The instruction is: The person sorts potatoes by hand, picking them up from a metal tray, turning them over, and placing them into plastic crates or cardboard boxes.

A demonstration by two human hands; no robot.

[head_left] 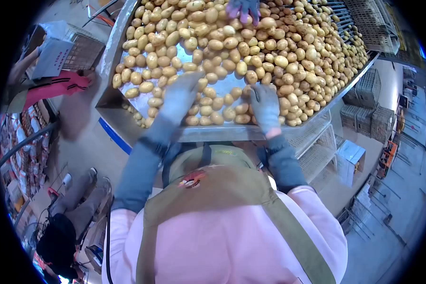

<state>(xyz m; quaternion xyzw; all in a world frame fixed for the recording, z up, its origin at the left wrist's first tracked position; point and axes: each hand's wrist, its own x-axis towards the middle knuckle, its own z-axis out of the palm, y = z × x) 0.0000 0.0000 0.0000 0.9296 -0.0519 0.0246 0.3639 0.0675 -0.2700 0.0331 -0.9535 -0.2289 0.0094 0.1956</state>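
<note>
Many small yellow potatoes [282, 61] cover a metal sorting table [232, 133] in front of me. My left hand [181, 98], in a pale glove, reaches over the potatoes left of the middle. It is smeared by motion, so its fingers do not show clearly. My right hand [265, 105], also gloved, is low among the potatoes near the front edge. Its fingertips point down beside a potato, and I cannot make out whether they grip it. Between my hands, loose potatoes lie around patches of the pale table surface.
Another person's purple-gloved hand [244, 9] touches the potatoes at the far side. On the left, a person in a pink sleeve [57, 87] is near a printed box [52, 57]. Crates [364, 111] stand at right. A white rack [315, 142] stands below the table's right side.
</note>
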